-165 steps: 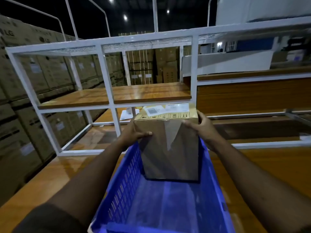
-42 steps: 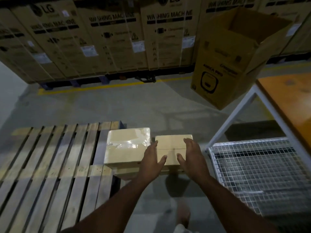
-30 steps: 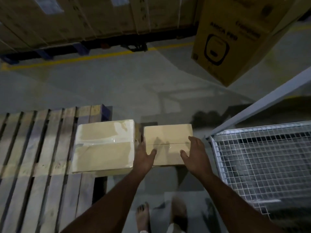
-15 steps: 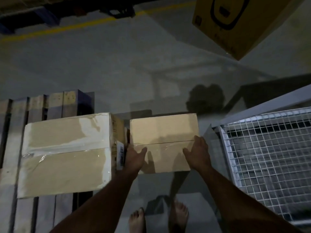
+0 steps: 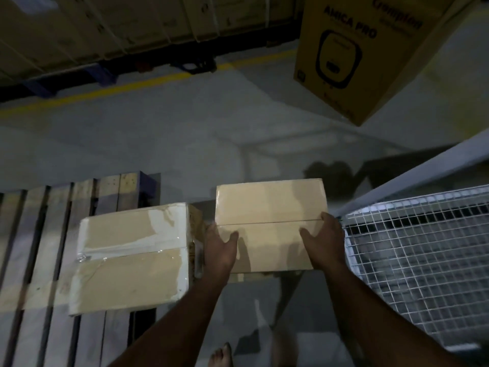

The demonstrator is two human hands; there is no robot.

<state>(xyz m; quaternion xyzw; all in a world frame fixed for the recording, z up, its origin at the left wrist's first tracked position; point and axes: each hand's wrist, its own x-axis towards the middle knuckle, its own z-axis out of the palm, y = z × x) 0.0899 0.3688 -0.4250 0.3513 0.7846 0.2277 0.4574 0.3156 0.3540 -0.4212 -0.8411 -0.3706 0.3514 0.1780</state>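
Warehouse floor (image 5: 185, 133), pallet (image 5: 34, 234) left. Small carton (image 5: 270, 205), gripped by left hand (image 5: 221, 250) and right hand (image 5: 324, 245), beside taped carton (image 5: 132, 260). Likely placement; next: level lowering, release.

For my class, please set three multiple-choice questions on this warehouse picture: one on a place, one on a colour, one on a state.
1. Where does the larger taped box lie?
A on the wooden pallet
B on a table
C in a blue crate

2. What colour is the floor line?
A red
B yellow
C white

3. How is the small box held?
A by one hand only
B by both hands, at its sides
C by no hand

Answers: 1 A, its base rests on the slats. 2 B, a yellow stripe runs in front of the stacked cartons. 3 B, the left hand and the right hand grip opposite sides.
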